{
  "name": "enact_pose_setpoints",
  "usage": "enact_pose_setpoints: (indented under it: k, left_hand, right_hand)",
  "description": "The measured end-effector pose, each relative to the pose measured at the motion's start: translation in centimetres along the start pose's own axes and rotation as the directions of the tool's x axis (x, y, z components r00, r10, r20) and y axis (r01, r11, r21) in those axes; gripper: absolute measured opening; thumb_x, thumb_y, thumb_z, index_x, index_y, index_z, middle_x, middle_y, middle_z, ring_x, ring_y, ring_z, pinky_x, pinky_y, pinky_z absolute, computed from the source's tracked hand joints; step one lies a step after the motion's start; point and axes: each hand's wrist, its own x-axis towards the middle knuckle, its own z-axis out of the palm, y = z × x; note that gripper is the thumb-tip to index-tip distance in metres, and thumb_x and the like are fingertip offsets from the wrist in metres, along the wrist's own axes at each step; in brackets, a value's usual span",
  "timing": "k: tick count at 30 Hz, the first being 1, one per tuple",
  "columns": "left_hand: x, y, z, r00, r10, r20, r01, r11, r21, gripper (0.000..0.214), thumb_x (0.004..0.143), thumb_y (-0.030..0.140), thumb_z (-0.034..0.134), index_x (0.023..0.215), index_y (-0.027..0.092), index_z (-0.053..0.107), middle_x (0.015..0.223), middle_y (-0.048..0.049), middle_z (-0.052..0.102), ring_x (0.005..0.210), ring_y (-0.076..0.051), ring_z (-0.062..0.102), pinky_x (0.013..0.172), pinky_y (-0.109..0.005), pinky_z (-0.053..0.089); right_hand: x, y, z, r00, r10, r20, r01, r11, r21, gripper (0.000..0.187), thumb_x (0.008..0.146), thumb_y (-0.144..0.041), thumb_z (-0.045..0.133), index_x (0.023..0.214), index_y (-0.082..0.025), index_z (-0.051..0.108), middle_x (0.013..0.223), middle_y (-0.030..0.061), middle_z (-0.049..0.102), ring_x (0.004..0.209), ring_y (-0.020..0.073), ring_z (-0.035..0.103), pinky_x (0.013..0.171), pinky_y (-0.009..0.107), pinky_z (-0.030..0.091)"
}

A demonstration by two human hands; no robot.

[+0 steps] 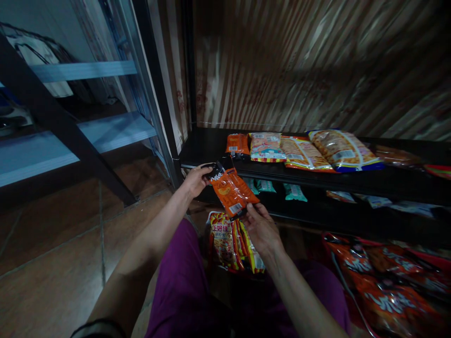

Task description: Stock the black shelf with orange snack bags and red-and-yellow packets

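Observation:
An orange snack bag with black ends [234,191] is held between my two hands, in front of the black shelf's edge. My left hand [198,181] pinches its upper left end. The fingers of my right hand [261,227] close on its lower right corner, near the barcode. A similar orange bag [237,144] lies on the upper shelf just beyond, beside a pink and blue bag [268,146]. Below my hands, a container of red and yellow snack bags [223,239] stands between my knees.
Larger snack bags [347,150] lie along the upper black shelf [207,141]. Green packets [295,192] sit on the lower shelf. A red basket [329,238] with several orange bags stands at the right. On the left are a blue-shelved rack [116,129] and tiled floor [52,225].

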Motion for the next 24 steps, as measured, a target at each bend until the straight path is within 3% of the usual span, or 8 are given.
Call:
enact_pose_setpoints:
  k: [3,10,15,20,24]
  left_hand:
    - [0.2,1.0,-0.7,0.996,-0.025,0.080,0.015,0.992,0.125,0.013,0.067,0.011,0.072,0.080,0.015,0.071,0.075,-0.0036,0.069,0.064,-0.012,0.062,0.062,-0.025,0.050]
    - [1.0,2.4,-0.9,0.990,-0.045,0.136,-0.014,0.914,0.405,0.019,0.060,0.022,0.082,0.072,0.015,0.070,0.067,-0.0006,0.066,0.061,-0.010,0.057,0.064,-0.025,0.043]
    - [1.2,1.7,-0.6,0.984,0.069,0.163,-0.129,0.911,0.393,0.020,0.058,0.016,0.079,0.069,0.015,0.062,0.065,0.0043,0.061,0.062,-0.008,0.053,0.069,-0.024,0.040]
    - [1.3,0.5,0.0,0.966,0.247,0.075,-0.257,0.903,0.345,0.021,0.061,0.013,0.073,0.066,0.017,0.053,0.060,0.0088,0.051,0.059,-0.006,0.047,0.064,-0.020,0.035]
    - [1.0,0.7,0.1,0.972,0.182,0.151,-0.227,0.896,0.382,0.017,0.065,0.017,0.072,0.070,0.017,0.056,0.062,0.0072,0.054,0.061,-0.007,0.049,0.066,-0.021,0.036]
  right_hand:
    - [0.1,0.1,-0.3,1.000,-0.003,-0.020,0.003,1.000,0.002,0.043,0.044,-0.022,0.090,0.077,-0.023,0.062,0.072,-0.0061,0.071,0.064,0.0092,0.064,0.058,0.019,0.053]
    - [0.3,1.1,-1.3,0.996,-0.077,-0.053,0.076,0.997,-0.022,0.043,0.046,-0.023,0.089,0.079,-0.023,0.062,0.066,-0.0085,0.066,0.061,0.0078,0.063,0.058,0.018,0.052]
    - [0.0,1.1,-1.3,0.998,-0.058,-0.033,0.057,0.998,-0.024,0.039,0.047,-0.026,0.089,0.076,-0.021,0.064,0.078,-0.0034,0.071,0.069,0.0126,0.067,0.061,0.024,0.054]
    - [-0.6,0.6,-0.7,0.994,-0.108,0.015,0.108,0.994,-0.033,0.039,0.047,-0.028,0.088,0.074,-0.021,0.061,0.077,-0.0051,0.070,0.069,0.0100,0.064,0.063,0.021,0.052]
    - [-0.7,0.5,-0.9,0.977,-0.208,-0.042,0.204,0.976,-0.070,0.041,0.043,-0.029,0.089,0.066,-0.021,0.056,0.064,-0.0083,0.063,0.055,0.0063,0.055,0.052,0.018,0.044]
